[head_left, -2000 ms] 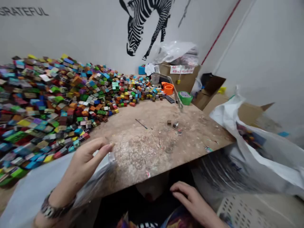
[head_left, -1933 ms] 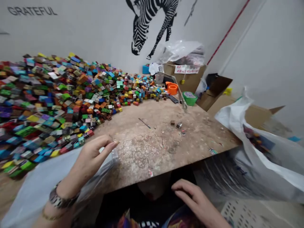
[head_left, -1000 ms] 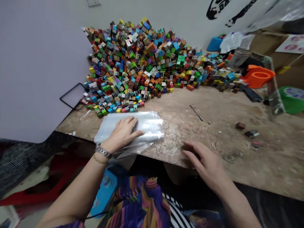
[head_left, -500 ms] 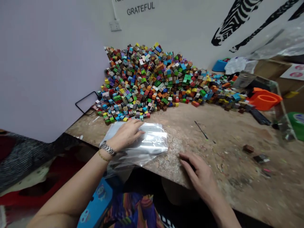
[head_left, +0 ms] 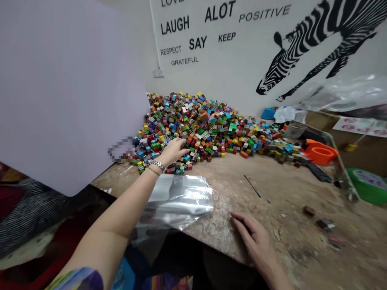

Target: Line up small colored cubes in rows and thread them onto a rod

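Observation:
My left hand (head_left: 173, 150), with a metal watch and a thin bracelet on its wrist, reaches over the front of a big heap of small coloured blocks (head_left: 208, 129). Its fingers are stretched toward the blocks, thumb apart, and nothing shows in them. Under the forearm, a stack of clear plastic bags (head_left: 187, 197) lies at the table's near edge, partly hanging over it. My right hand (head_left: 254, 233) rests on the worn tabletop (head_left: 223, 181) to the right of the bags. Its fingers are loosely bent, thumb a little apart, and it holds nothing visible.
A large pale panel (head_left: 69, 96) blocks the left side. At the right are an orange plastic piece (head_left: 320, 152), a clear-walled box (head_left: 343, 169) and a green round container (head_left: 367, 185). A thin black strip (head_left: 252, 186) and a brown block (head_left: 308, 211) lie on the table.
My left hand has moved forward off the plastic bags to the block heap. My right hand stays by the table edge. The view has tilted up, showing more wall.

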Demonstrator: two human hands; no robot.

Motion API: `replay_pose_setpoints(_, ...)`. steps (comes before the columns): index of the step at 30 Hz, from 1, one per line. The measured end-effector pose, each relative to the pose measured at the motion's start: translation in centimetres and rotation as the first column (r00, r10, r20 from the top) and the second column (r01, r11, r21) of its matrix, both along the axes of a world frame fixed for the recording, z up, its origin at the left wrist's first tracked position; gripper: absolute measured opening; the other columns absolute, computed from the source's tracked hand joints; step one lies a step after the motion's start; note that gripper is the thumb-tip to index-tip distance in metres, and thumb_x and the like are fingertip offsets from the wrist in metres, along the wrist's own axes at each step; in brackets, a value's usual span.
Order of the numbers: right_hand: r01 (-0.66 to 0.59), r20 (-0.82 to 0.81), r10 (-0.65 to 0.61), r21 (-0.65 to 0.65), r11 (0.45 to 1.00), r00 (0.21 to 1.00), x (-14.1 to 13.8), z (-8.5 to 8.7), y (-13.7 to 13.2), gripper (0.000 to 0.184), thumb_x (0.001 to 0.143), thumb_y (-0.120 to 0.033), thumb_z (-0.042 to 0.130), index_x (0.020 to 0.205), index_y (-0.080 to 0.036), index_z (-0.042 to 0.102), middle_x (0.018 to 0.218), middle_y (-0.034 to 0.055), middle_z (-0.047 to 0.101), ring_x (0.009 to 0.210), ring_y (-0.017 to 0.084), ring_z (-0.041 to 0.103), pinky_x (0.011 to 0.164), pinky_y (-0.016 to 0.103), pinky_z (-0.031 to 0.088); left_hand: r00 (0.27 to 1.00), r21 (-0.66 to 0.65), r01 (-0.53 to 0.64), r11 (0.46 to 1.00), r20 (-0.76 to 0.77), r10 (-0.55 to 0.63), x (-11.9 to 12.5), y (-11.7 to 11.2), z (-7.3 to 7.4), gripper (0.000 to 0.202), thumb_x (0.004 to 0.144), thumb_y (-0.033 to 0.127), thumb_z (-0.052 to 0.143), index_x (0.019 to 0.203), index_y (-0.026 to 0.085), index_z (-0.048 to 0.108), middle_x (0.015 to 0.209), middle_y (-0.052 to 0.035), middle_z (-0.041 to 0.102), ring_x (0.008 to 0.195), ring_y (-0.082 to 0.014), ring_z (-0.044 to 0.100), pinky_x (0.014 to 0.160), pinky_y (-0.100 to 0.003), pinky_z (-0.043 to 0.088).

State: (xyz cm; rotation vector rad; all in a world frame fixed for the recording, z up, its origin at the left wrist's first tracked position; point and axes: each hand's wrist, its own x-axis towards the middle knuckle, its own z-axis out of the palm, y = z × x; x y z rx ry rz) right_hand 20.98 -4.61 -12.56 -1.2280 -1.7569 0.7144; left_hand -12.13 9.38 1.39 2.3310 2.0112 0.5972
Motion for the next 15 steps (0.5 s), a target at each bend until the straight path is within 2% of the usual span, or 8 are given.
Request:
replay_pose_setpoints(4,0.011,-0.007,-0.011,0.012,1.0,1.0,-0.3,0.5,0.1,0.042,0.09,-0.057,0.055,0.093,-0.023,0.079,0.098,0.011,0.078,0.093,0.028,0.074,0.084,0.042,0.061,0.997,-0.075,-0.057,0.996,-0.061,0.053,-0.9,1.6,-1.0,0.036,0.092,0.037,0.057,0.12,0.015,0.06,0.12,-0.0129,0.061,0.116,-0.027,0.055,0.101,-0.036,0.044)
replay_pose_setpoints(10,0.008,0.031,-0.009,0.036,0.999,0.999,-0.2,0.4,0.0,0.044,0.091,-0.06,0.053,0.093,-0.024,0.079,0.098,0.0103,0.078,0.093,0.028,0.074,0.084,0.042,0.062,0.986,-0.063,-0.16,0.985,-0.068,0.155,0.4,3.7,-1.7,0.049,0.092,0.035,0.057,0.136,0.013,0.049,0.131,-0.0178,0.056,0.126,-0.0286,0.051,0.103,-0.036,0.042)
replay_pose_setpoints(15,-0.01,0.067,0.007,0.047,0.999,0.998,0.2,-0.8,0.1,0.041,0.092,-0.058,0.054,0.095,-0.026,0.079,0.103,0.0093,0.078,0.096,0.028,0.074,0.088,0.043,0.061,0.957,-0.032,-0.265,0.964,-0.133,0.258,1.9,5.6,-2.2,0.033,0.091,0.025,0.052,0.12,0.012,0.061,0.123,-0.0201,0.061,0.123,-0.0333,0.048,0.099,-0.044,0.045)
